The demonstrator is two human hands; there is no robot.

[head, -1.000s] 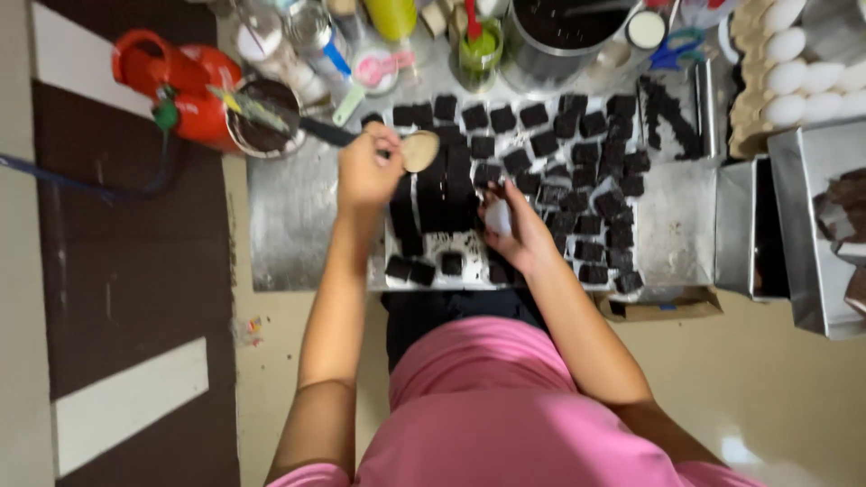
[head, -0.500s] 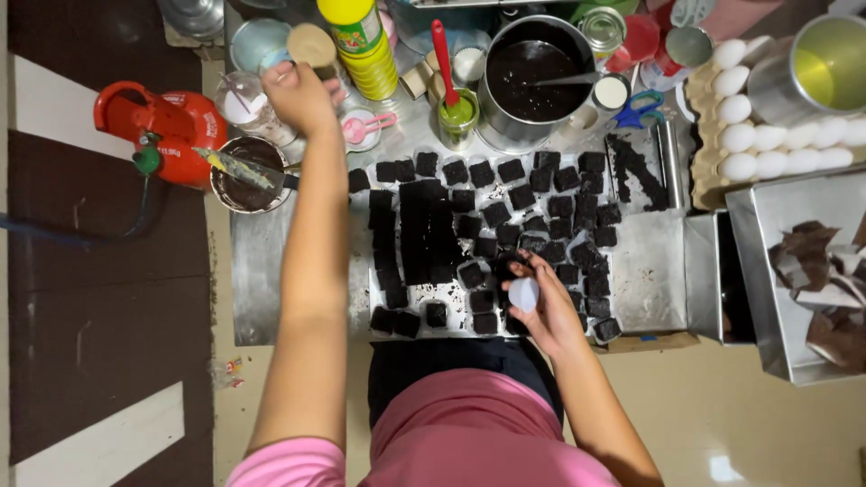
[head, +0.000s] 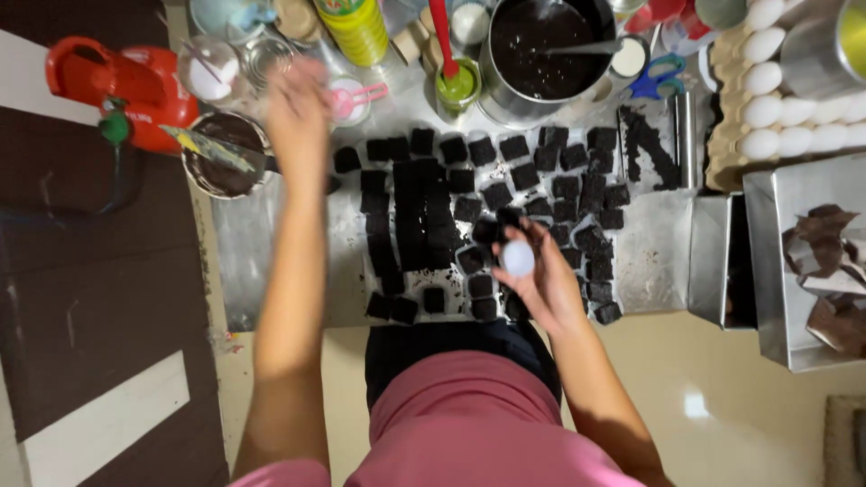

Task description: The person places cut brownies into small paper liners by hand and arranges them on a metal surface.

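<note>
The left hand (head: 296,113), arm stretched forward, hovers blurred beside the round bowl of dark chocolate (head: 221,158); its grip cannot be told. The right hand (head: 534,275), bent inward, cups a small white round piece (head: 518,258) above the dark brown brownie squares (head: 424,216).

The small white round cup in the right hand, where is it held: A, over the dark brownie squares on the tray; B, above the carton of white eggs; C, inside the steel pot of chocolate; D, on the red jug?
A: the right hand holds the small white round cup over the dark brownie squares, away from eggs and pot.
</note>
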